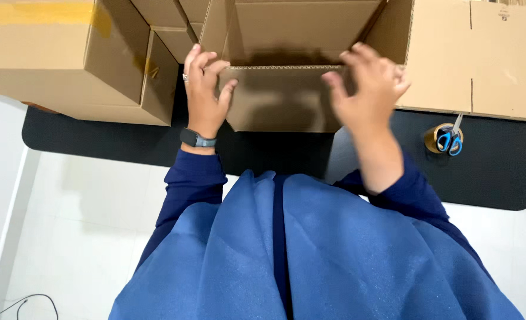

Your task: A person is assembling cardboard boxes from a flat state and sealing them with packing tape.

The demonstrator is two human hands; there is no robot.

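Here the left hand (205,89) rests on the near flap (281,98) of an open cardboard box (301,32); its fingers curl over the corrugated top edge of the flap at the left corner and the thumb presses on the flap's outer face, so the hand is gripping the flap. A ring sits on one finger, and a dark smartwatch (196,139) is on the wrist, just above the navy sleeve. The right hand (367,83) is at the right end of the same flap, with fingers spread and bent; it looks blurred, and I cannot tell if it really holds the edge or only touches it. The box stands on the black surface (494,172), directly in front of the person, with its flaps standing up and the inside in shadow. To the left, a second cardboard box (67,59) lies on its side, partly over the edge of the surface, with yellowish tape on top. To the right, a flattened piece of cardboard (476,59) lies against the open box. Near it, well apart from the right hand, blue-handled scissors (451,141) rest on top of a roll of brown packing tape (435,139). A blue garment covers the person's body below, and the floor is white
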